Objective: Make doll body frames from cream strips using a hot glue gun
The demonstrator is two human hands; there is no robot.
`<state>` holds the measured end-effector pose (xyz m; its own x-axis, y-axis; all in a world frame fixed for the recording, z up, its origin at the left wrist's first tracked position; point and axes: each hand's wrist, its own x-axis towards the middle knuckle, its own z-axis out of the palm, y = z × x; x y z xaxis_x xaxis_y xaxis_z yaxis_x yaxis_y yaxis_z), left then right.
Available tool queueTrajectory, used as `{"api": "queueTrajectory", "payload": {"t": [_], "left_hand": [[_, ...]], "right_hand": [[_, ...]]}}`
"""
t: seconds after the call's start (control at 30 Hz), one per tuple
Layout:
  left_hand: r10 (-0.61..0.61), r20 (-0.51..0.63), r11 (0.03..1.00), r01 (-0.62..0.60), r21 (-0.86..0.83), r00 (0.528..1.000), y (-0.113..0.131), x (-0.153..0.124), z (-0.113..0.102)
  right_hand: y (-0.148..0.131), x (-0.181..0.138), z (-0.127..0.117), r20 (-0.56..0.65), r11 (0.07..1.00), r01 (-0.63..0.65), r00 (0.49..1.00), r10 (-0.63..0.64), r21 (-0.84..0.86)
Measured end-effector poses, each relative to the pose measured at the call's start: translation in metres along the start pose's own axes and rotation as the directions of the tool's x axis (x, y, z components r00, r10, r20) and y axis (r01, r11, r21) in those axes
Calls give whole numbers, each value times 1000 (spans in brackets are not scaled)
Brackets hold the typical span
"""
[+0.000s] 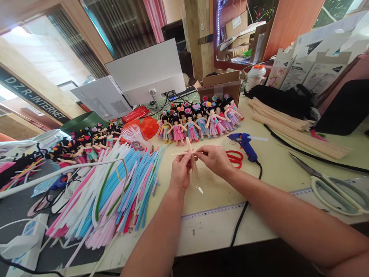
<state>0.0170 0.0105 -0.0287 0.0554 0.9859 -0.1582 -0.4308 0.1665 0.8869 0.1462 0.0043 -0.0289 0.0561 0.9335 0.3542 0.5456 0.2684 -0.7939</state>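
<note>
Both of my hands meet over the middle of the table, pinching a bundle of cream pipe cleaners (188, 144) crossed together. My left hand (181, 169) is closed around the bundle's middle, with one end pointing up and one out to the left. From the right, my right hand (212, 158) pinches the same bundle near its crossing. The lower ends hang below the fingers and look blurred. Just beyond stand several small dolls (191, 127) with black hair and coloured skirts. Red-handled scissors (235, 158) and a blue glue gun (245, 145) lie right of my right hand.
A large heap of coloured pipe cleaners (115, 184) covers the left side, with more dolls (89, 144) behind it. Cream pipe cleaners (300, 132) lie at right, near large scissors (331, 188). A ruler strip (213, 211) runs along the front; the glue gun's cord (245, 207) crosses it.
</note>
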Motion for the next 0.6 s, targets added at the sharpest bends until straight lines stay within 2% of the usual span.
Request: {"api": "queueTrajectory", "payload": {"t": [0.17,0.33,0.47,0.6], "left_hand": [[17,36,1000,-17,-3,999,-1,0,0],[94,39,993,-97,67,995,-5,3,-3],[164,45,976,-169,136,985,-6,5,-4],[185,47,960,-190,207,982,-5,3,-3]], "right_hand": [[3,1,5,-35,983,-135,990,140,122],[9,3,10,-68,964,-150,983,168,221],[10,5,11,-38,928,-167,981,190,333],[6,6,10,43,843,-238,968,249,482]]}}
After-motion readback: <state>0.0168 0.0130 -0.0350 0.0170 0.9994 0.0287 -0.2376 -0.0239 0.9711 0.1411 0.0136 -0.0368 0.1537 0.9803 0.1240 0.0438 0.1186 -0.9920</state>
